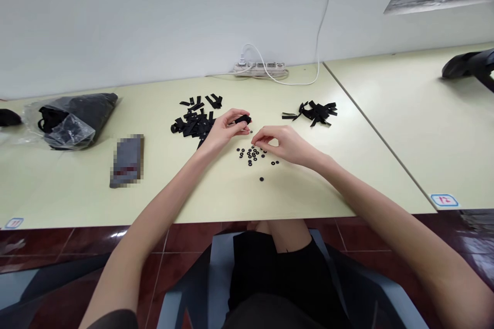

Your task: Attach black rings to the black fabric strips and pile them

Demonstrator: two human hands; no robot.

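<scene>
My left hand (227, 128) is closed on a black fabric strip (243, 120), held just above the table. My right hand (280, 143) hovers beside it with thumb and forefinger pinched together; whatever is in the pinch is too small to make out. Below the fingers lie several small black ring-shaped pieces (253, 153), loosely scattered, with a single one (261, 179) apart toward me. Behind my left wrist spreads a heap of black fabric strips (195, 124). Over to the right is a smaller pile of black strips (318, 113).
A plastic bag (83, 118) of black material lies at the left, with a pixelated dark rectangular object (127, 162) nearer me. Against the wall sits a white power strip (260, 69) with its cable. A seam (374, 131) divides the two tables; a black object (469, 67) stands far right.
</scene>
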